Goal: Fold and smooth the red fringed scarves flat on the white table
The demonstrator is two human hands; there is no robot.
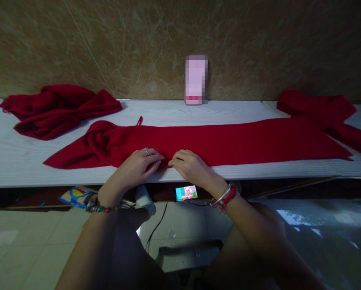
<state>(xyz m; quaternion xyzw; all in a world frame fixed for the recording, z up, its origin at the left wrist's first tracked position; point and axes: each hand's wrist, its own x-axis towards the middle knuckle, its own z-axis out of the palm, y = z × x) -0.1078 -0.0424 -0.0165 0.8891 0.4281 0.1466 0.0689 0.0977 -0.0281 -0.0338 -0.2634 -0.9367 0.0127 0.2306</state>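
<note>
Watching from far away, I think the work is partway, since the red cloth point(243, 141) on the white table point(229, 172) lies mostly flat but its left end isn't smooth yet, while my left hand point(140, 167) and right hand point(190, 164) seem to pinch its near edge.
</note>
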